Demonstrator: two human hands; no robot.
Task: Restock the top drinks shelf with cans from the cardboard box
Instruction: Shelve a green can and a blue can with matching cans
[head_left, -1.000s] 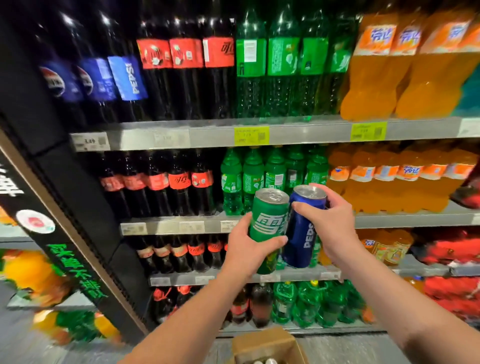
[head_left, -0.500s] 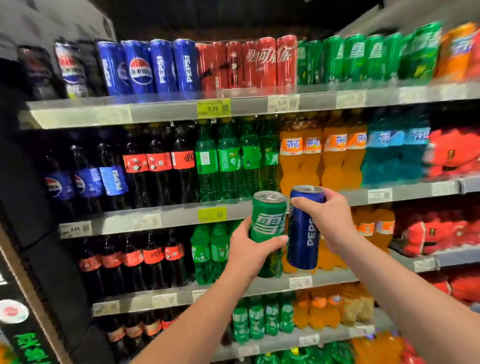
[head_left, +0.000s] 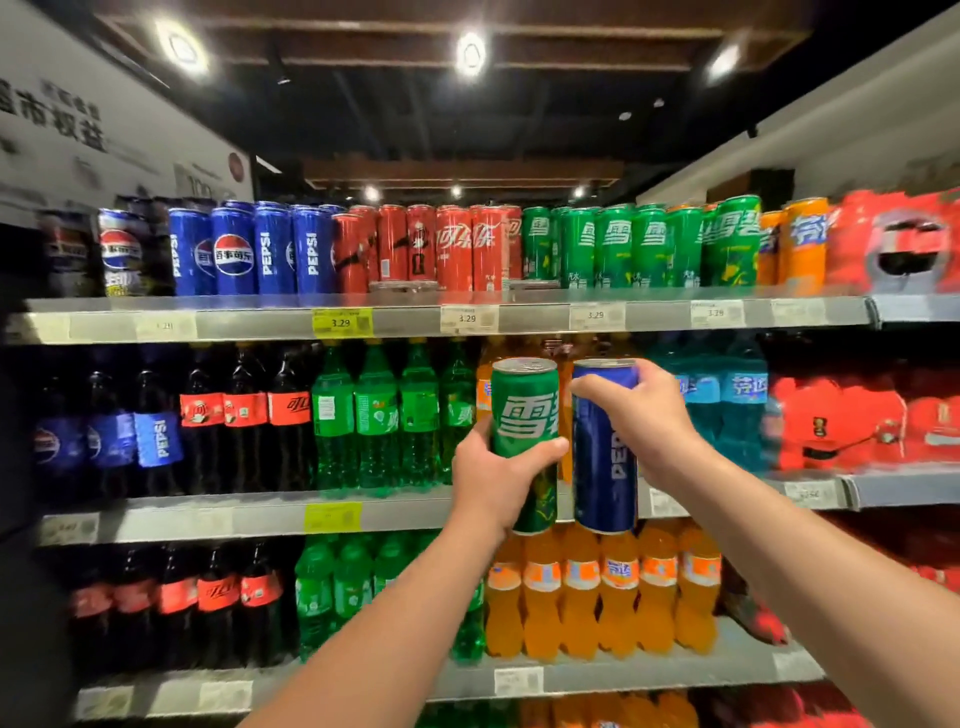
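Below the top shelf (head_left: 519, 318): both cans ride at the second row of bottles, well under its price strip, and I read the scene from that strip.

Blue cans (head_left: 249, 252): far left of the strip, upright and packed close; my blue can belongs with them.

Red cans (head_left: 447, 249): middle of the strip, just left of the green block.

Left hand (head_left: 493, 478): its grip is wrapped round the lower half of the green can (head_left: 524, 441), thumb across the front, can upright.

Right hand (head_left: 654, 426): its grip is closed over the upper part of the blue can (head_left: 605, 452) from the right side, can upright, just beside the green one and close to touching it.

Green cans (head_left: 623, 247): on the shelf above and right of my hands.

Cardboard box: not in view now.

Step in hand, as I judge it: lifting the pair to the top shelf.

Doing it well: I would part the hands first, since each colour sits across from the hand holding it; place one can at a time, base flat on the shelf edge, then slide it back, label forward, without nudging the front row.
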